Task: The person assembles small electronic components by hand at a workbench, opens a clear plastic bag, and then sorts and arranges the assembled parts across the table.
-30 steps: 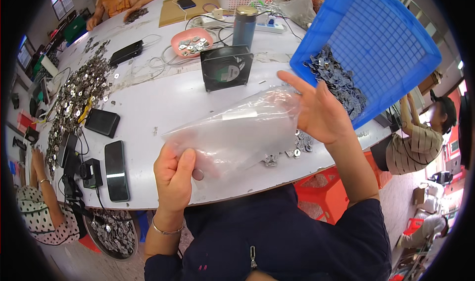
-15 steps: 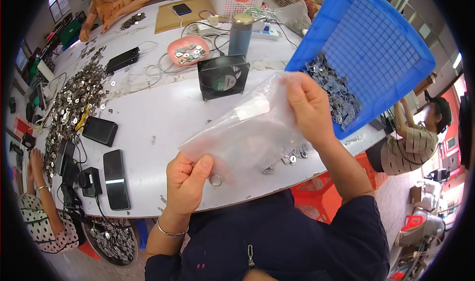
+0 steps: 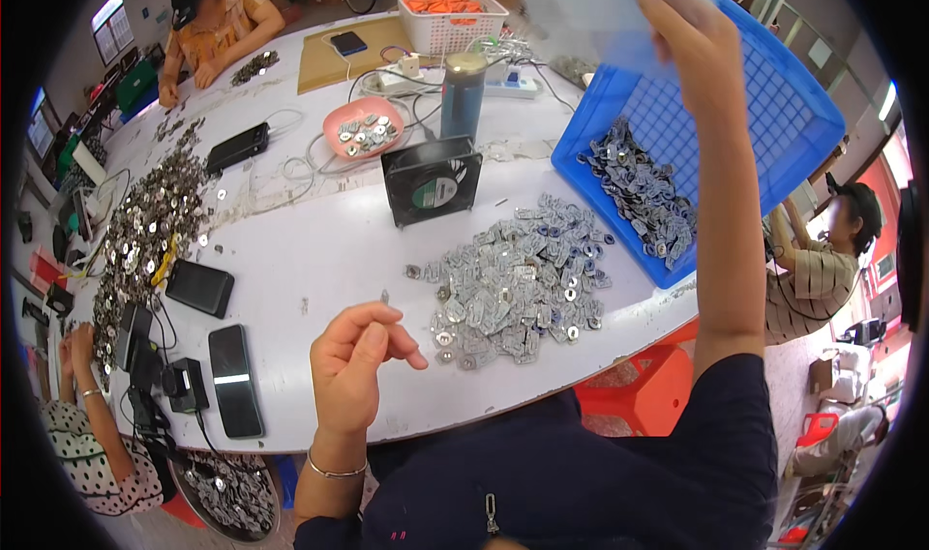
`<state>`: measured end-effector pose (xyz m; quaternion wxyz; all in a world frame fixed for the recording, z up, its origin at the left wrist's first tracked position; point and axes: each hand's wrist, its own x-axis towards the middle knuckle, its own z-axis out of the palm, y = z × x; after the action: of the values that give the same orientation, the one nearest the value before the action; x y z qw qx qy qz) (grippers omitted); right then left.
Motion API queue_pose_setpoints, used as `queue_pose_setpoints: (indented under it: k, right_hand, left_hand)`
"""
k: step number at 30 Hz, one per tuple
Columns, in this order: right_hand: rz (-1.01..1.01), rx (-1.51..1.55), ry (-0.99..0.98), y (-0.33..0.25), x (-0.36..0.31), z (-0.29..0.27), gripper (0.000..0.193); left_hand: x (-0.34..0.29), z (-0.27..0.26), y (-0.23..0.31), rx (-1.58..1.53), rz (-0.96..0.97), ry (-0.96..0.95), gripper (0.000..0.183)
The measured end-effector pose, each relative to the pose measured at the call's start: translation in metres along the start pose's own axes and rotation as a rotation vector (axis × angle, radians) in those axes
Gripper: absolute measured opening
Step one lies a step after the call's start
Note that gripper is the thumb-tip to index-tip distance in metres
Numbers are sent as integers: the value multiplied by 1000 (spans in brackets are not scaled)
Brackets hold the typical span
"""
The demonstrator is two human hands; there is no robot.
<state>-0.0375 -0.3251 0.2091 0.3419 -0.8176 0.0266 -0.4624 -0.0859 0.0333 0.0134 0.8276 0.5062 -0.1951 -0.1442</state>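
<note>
My right hand (image 3: 699, 52) is raised at the upper right, closed on a clear plastic bag (image 3: 592, 18), which is blurred and partly beyond the top edge. My left hand (image 3: 350, 371) hovers over the table's near edge, fingers loosely curled and apart, with nothing in it. To the right of its fingertips lies a heap of small grey metal parts (image 3: 518, 284), several with round holes or shiny discs. A tilted blue plastic crate (image 3: 779, 115) stands beyond the heap, with more such metal parts (image 3: 641, 197) inside. My right forearm crosses in front of the crate.
A small black fan (image 3: 433, 184) stands behind the heap, near a steel-lidded bottle (image 3: 463, 100) and a pink dish (image 3: 334, 124) of parts. Phones, cables and a long pile of parts (image 3: 145, 216) lie at left. Other people sit at the left and right.
My right hand has lifted the bag up and away to the upper right. My left hand has let go of it. The heap of metal parts, mostly hidden behind the bag before, now shows.
</note>
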Motion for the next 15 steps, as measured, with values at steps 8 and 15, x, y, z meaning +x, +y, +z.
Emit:
queue_pose_setpoints:
  k: [8,15]
  right_hand:
    - [-244,-1064,-410,69,45,143,20]
    - [147,-993,-736,225,-8,217,24]
  left_hand:
    - [5,-8,-12,258,-14,50,17]
    - [8,-5,-20,535,-48,-11,13]
